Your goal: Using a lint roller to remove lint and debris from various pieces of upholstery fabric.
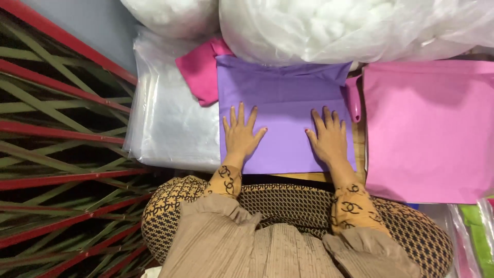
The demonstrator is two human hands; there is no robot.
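Nearest the lens: pleated tan garment (267, 252) and patterned sleeves, then both hands pressed flat on a purple fabric piece (283, 110) at the middle of the work surface. Left hand (241, 135) open, fingers spread, palm down near the fabric's left edge, gripping nothing. Right hand (328, 139) likewise open and flat toward the right edge, clasping nothing.

Likely trouble: smooth cloth sliding or creasing under uneven palm pressure, since its near edge hangs just past the wooden table edge (303, 176); far edge tucked under the bulging clear bag of white stuffing (350, 28), which could sag onto it or drag it askew.

Packages by place: stack of flat clear plastic bags (172, 110) just left of the purple piece; second stuffing bag (172, 15) top left; magenta cloth (200, 72) peeking out between; large pink fabric sheet (427, 128) to the right; green and pink bagged items (476, 231) at lower right. No labels or signs legible
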